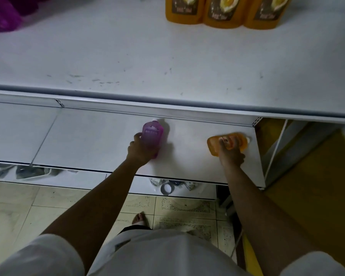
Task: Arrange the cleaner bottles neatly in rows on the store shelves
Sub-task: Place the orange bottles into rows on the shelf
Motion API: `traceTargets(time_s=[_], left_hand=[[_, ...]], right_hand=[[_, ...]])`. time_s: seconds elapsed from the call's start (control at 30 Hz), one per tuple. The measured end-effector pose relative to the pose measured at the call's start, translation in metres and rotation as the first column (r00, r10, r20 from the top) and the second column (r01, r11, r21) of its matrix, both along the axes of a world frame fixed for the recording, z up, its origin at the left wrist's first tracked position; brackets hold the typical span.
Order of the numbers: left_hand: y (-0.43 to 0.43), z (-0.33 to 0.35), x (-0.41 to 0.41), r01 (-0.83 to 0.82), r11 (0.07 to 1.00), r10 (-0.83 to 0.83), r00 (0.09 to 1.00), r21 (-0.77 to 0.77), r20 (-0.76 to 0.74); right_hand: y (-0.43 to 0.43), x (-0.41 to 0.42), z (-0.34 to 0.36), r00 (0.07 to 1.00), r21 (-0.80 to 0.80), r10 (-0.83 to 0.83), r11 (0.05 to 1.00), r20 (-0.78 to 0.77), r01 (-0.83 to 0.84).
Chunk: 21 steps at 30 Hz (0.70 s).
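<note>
Both my hands hold cleaner bottles down on the lower shelf (88,140).
The three orange bottles (221,12) on the upper shelf (147,56) are cut off by the frame's top edge, and the purple things (2,14) at far left are blurred. My left hand (139,148) wraps the purple bottle (152,134), fingertips hidden behind it. My right hand (230,152) grips the orange bottle (212,146) from above, covering its label, its white cap pointing right.

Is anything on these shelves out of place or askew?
Yes. On the lower shelf, the orange bottle in the right hand is turned sideways, cap pointing right, while three orange bottles on the upper shelf stand in a row. The left hand grips a lone purple bottle.
</note>
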<state>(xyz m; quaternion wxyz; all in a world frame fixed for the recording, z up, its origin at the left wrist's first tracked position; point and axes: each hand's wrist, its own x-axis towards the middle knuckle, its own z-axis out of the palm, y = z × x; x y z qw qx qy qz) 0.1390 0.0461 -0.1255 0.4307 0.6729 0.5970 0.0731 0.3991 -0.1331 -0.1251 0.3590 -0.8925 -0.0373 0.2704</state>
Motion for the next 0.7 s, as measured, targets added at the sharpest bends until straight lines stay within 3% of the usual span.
traceTargets(time_s=[0.17, 0.33, 0.5, 0.6, 0.7], left_hand=[[0.001, -0.002, 0.001, -0.025, 0.999, 0.025, 0.999, 0.021, 0.025], [0.005, 0.0, 0.0, -0.069, 0.995, 0.076, 0.992, -0.067, 0.096], [0.002, 0.009, 0.001, -0.04, 0.976, 0.059, 0.995, -0.214, 0.081], [-0.002, 0.013, -0.009, 0.015, 0.959, 0.004, 0.998, -0.282, 0.066], [-0.012, 0.021, -0.029, -0.03, 0.863, 0.142, 0.972, -0.504, 0.186]], right_hand=[[0.007, 0.003, -0.007, 0.993, 0.037, 0.115, 0.993, -0.007, -0.114], [0.012, -0.013, -0.009, 0.989, 0.102, 0.14, 0.984, 0.049, -0.144], [0.004, -0.021, 0.006, 0.962, 0.108, 0.241, 0.968, -0.127, -0.228], [-0.007, -0.032, 0.006, 0.956, 0.163, 0.127, 0.983, -0.265, -0.086], [-0.017, -0.036, 0.006, 0.845, 0.255, 0.069, 0.964, -0.53, 0.081]])
